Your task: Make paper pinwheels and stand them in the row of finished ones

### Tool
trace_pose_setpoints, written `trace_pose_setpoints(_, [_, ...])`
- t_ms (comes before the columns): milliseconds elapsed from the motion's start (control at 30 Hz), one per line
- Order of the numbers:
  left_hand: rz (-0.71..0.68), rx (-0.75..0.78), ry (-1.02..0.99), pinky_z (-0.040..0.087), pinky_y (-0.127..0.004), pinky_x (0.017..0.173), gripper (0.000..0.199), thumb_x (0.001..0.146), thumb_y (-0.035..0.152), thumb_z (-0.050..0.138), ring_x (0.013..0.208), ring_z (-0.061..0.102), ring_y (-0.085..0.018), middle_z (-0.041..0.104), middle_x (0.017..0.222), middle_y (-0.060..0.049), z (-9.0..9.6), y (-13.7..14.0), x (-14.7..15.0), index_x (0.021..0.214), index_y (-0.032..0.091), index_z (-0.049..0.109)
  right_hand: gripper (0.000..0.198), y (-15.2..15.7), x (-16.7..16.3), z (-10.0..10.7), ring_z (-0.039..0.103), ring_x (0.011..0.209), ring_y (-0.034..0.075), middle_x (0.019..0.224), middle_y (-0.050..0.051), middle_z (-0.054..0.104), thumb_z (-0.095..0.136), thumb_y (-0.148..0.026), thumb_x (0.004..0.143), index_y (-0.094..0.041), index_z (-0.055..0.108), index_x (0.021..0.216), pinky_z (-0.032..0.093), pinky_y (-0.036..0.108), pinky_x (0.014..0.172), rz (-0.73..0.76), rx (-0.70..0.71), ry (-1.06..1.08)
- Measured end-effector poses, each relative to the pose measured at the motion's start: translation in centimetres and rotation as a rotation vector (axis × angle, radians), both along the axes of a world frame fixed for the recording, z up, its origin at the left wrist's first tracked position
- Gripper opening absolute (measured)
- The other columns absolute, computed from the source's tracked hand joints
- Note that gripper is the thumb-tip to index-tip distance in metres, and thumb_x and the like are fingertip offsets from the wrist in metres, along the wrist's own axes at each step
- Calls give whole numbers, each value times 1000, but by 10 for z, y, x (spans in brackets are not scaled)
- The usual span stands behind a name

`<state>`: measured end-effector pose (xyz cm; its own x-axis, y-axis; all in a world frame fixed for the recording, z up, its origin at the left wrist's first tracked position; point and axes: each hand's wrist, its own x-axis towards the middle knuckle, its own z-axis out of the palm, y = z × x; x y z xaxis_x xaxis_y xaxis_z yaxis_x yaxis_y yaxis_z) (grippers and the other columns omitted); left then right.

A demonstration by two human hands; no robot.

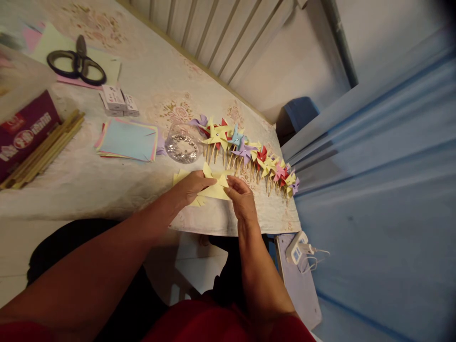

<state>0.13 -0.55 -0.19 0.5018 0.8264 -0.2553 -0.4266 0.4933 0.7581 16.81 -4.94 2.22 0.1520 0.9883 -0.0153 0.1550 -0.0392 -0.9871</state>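
Between my two hands is a pale yellow paper sheet (215, 191) with cut flaps, some of them bent up. My left hand (194, 184) grips its left side, thumb on top. At the right side my right hand (242, 194) pinches the paper's edge between thumb and fingers. More yellow paper (180, 176) lies on the table under and beside my left hand. Just beyond stands a clear round container (183, 144) of small metal pins. A row of finished paper pinwheels (245, 151) on thin sticks, in several colours, lies to the right.
Cut paper squares (128, 138), blue on top, lie left of the container. Small white boxes (116, 99), black scissors (76, 64), bundled sticks (46, 147) and a purple box (30, 128) are farther left. A power strip (296, 247) rests at lower right, by a blue curtain (374, 190).
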Motion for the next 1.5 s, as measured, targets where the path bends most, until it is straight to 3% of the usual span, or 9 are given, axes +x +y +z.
trace_pose_setpoints(167, [7,-82,-35,52,-30,68,22,63,21,73,69,67,-18,71,71,-4,0,0,0,83,14,67,35,-9,6,-5,65,104,22,109,5,72,75,-33,70,-25,72,104,52,39,95,-12,62,-91])
trace_pose_setpoints(400, [-4,-100,-26,52,-29,66,23,64,21,71,68,67,-18,70,70,-3,0,0,0,86,14,66,16,-16,8,1,60,116,23,116,5,69,70,-32,78,-27,76,92,45,38,104,138,161,-214])
trace_pose_setpoints(900, [14,-44,-23,48,-25,66,22,62,18,73,66,63,-13,73,77,-2,-1,1,3,83,13,72,10,-11,-8,5,62,106,20,106,5,67,66,-33,81,-23,69,80,45,33,99,81,183,-366])
trace_pose_setpoints(1167, [39,-46,-12,47,-26,65,17,60,16,73,65,62,-14,71,70,-2,2,0,4,77,13,70,17,-9,-16,7,55,79,16,81,1,61,60,-37,81,-22,58,75,46,27,78,20,77,-444])
trace_pose_setpoints(1500, [67,2,36,45,-25,63,23,58,20,76,66,61,-14,69,71,-1,4,-2,4,78,12,69,18,-3,-28,2,41,59,11,63,-5,50,60,-33,75,-21,54,64,38,26,62,-139,88,-461])
